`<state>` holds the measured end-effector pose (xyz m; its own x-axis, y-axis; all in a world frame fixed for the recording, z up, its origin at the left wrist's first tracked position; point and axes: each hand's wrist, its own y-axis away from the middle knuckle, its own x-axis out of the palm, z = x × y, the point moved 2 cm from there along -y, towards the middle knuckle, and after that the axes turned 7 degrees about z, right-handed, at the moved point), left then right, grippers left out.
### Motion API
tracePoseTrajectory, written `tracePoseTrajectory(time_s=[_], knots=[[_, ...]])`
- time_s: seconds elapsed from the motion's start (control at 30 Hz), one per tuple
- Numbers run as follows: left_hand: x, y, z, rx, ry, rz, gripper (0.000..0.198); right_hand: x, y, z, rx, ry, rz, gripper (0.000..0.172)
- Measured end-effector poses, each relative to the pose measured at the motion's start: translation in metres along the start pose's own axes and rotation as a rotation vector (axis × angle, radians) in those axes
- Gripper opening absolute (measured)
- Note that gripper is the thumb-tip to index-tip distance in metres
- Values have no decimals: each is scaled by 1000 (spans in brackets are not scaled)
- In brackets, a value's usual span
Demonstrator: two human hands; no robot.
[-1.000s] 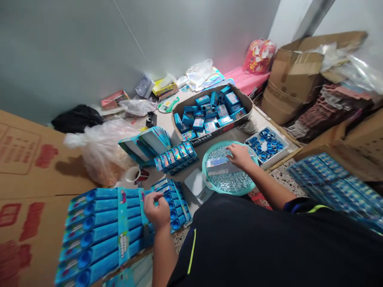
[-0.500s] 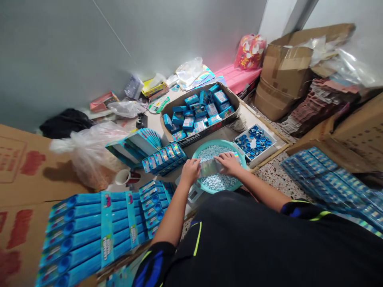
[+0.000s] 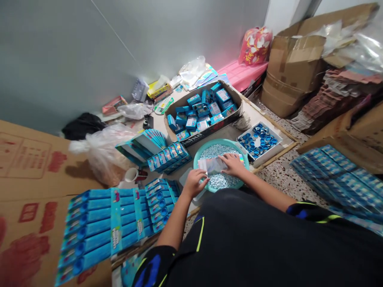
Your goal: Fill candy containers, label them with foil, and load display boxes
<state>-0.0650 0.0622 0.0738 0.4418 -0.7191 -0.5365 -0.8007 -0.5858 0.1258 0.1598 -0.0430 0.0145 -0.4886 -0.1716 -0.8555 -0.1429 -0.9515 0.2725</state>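
Note:
A silvery flat-sided carton [image 3: 214,166] lies across a turquoise basin [image 3: 196,154] of small pale blue-white pellets [image 3: 221,181]. My right hand [image 3: 233,165] grips its right part, fingers on the far side and thumb nearer me. At the carton's near left corner is my left hand [image 3: 194,184], thumb and fingers apart. Whether its fingertips touch the corner is hard to see. The carton's pale left end shows above the left fingers. Part of its right end, with a shiny rainbow sheen, shows past my right hand.
Behind the basin, a cardboard tray [image 3: 206,133] holds many small blue boxes. A white box [image 3: 273,148] of blue ring-like parts stands right. Rows of blue packs [image 3: 98,223] lie left, beside a white cup [image 3: 131,175]. More blue packs [image 3: 338,179] are stacked right, near large cartons [image 3: 295,75].
My left hand has drawn back toward me from the carton's left end, its thumb and fingers parting. More of that end shows. My right hand stays on the carton. The view has shifted slightly.

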Motion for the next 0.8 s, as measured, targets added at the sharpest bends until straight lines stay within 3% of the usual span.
tracePoseTrajectory(time_s=[0.1, 0.17, 0.27, 0.33, 0.43, 0.5, 0.57, 0.67, 0.8], knots=[[-12, 38, -5, -93, 157, -266, 30, 5, 2, 1, -10, 18, -39, 83], [-28, 65, -2, -181, 232, -485, 36, 6, 3, 11, -92, 0, -108, 81], [-54, 102, 9, -300, 314, -742, 41, 8, -2, 47, -323, -160, -155, 73], [-67, 122, 17, -360, 372, -850, 45, 14, -10, 85, -490, -370, -70, 70], [-75, 142, 28, -426, 454, -921, 49, 34, -29, 153, -584, -776, 217, 73], [-76, 149, 32, -450, 499, -940, 51, 52, -42, 195, -525, -1033, 379, 74], [-75, 152, 36, -463, 541, -948, 52, 68, -53, 227, -462, -1216, 435, 62], [-74, 153, 41, -477, 585, -944, 51, 82, -61, 250, -421, -1315, 414, 44], [-79, 156, 48, -492, 618, -932, 47, 89, -59, 252, -394, -1318, 382, 37]])
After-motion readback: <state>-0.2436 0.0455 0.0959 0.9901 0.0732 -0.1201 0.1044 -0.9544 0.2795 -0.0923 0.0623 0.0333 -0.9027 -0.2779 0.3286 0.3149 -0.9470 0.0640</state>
